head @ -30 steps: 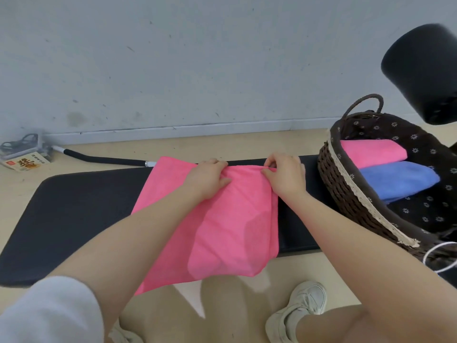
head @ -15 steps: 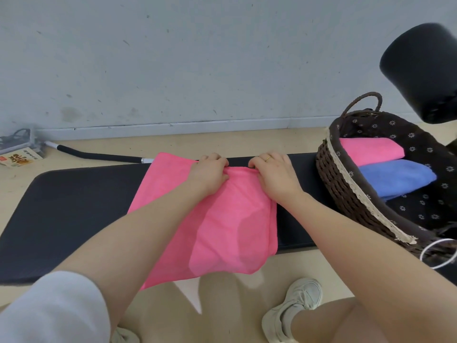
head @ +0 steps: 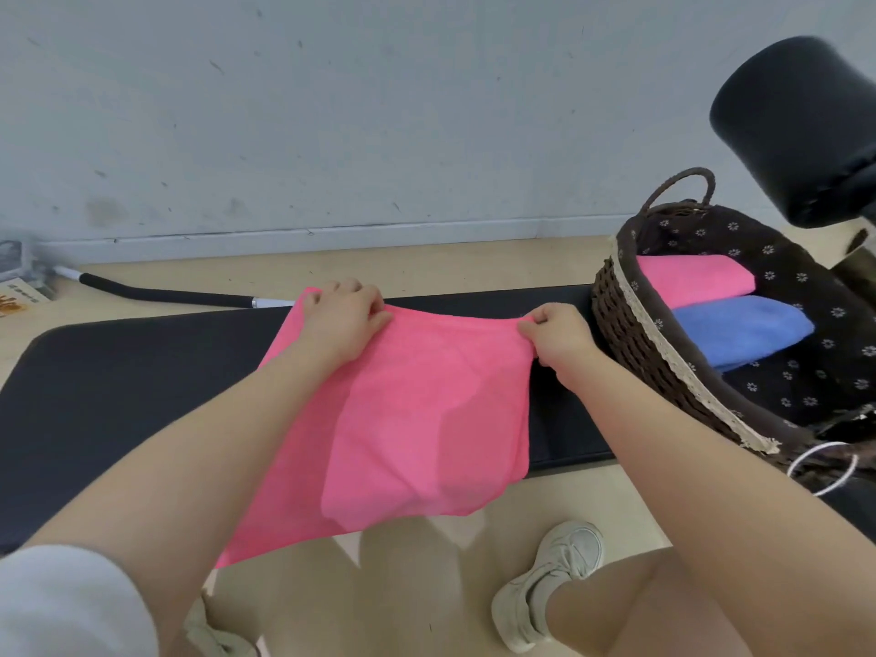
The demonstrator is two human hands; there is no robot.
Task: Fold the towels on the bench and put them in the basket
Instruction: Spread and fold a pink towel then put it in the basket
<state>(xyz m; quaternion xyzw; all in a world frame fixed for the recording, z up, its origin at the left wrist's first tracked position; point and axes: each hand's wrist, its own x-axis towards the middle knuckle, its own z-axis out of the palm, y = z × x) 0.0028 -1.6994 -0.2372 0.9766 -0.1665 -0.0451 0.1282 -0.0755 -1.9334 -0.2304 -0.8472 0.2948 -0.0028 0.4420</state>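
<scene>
A pink towel (head: 417,410) lies doubled over the black bench (head: 118,381), its lower part hanging off the near edge. My left hand (head: 343,320) pinches the towel's far edge near its left corner. My right hand (head: 554,331) pinches the same edge at the right corner, so the edge is stretched between both hands. A dark wicker basket (head: 630,334) with a flowered liner stands at the bench's right end. Inside it lie a folded pink towel (head: 692,282) and a folded blue towel (head: 739,329).
A black padded roller (head: 791,125) juts in at the upper right above the basket. A black-handled pole (head: 161,294) lies on the floor behind the bench, by the grey wall. My shoes (head: 545,590) stand on the floor below the bench edge.
My hands were close together at the towel's far edge. They have spread apart, the right hand sliding right to the corner and the left hand shifting left, pulling the edge taut.
</scene>
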